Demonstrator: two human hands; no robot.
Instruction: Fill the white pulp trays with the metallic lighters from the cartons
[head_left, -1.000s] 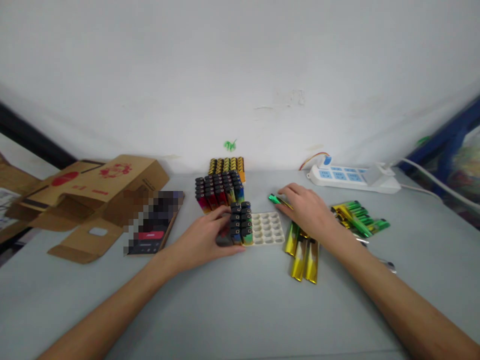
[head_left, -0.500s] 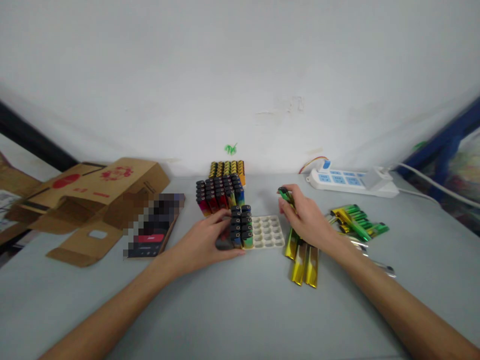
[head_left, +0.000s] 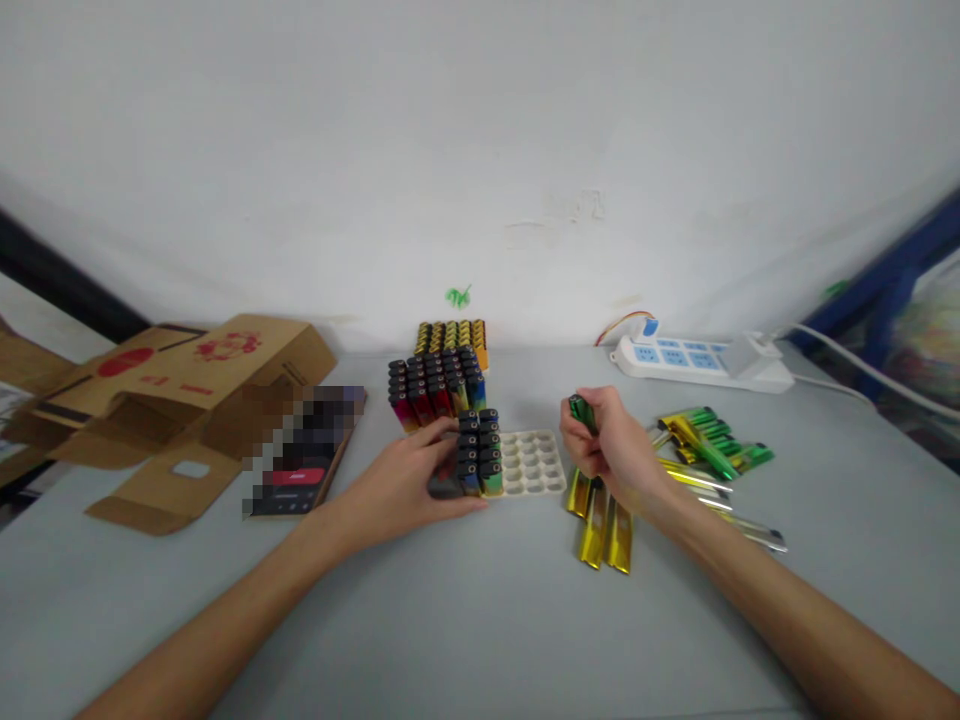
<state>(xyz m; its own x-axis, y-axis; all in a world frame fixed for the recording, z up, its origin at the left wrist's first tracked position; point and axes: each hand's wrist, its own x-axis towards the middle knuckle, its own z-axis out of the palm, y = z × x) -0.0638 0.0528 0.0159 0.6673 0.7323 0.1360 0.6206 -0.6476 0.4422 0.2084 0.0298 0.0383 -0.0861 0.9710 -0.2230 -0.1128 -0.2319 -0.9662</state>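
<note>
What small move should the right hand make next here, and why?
Probably bring the green lighter left to the white tray and stand it in a socket: the right hand grips it, open sockets show beside the standing lighters, and the left hand curves around their left side.

The right grip partly hides a lighter.

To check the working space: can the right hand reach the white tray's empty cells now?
Probably yes: the right hand, holding a green lighter, is just right of the tray, with nothing upright between them; the left hand is at the opposite, filled end.
</note>
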